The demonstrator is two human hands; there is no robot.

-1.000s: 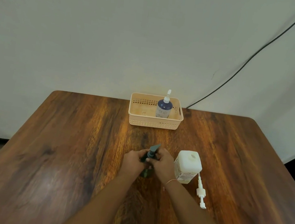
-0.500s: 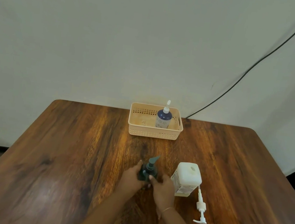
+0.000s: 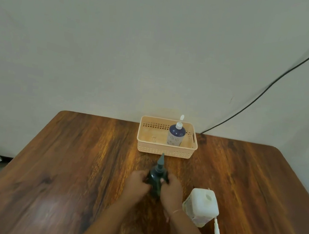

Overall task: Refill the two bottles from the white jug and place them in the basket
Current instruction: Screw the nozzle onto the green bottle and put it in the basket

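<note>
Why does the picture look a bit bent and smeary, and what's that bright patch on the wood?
Head view: the wide lens bows the table edges; the dark green bottle and both hands look slightly motion-blurred; a soft glare patch lies on the wood at lower left.

We reach both forearms forward from the lower edge, converging. Our left hand (image 3: 136, 182) and right hand (image 3: 172, 190) face each other, fingers curled inward, clasping the same dark green bottle (image 3: 157, 177) between them. A thin bracelet (image 3: 177, 210) circles our right wrist.
</note>
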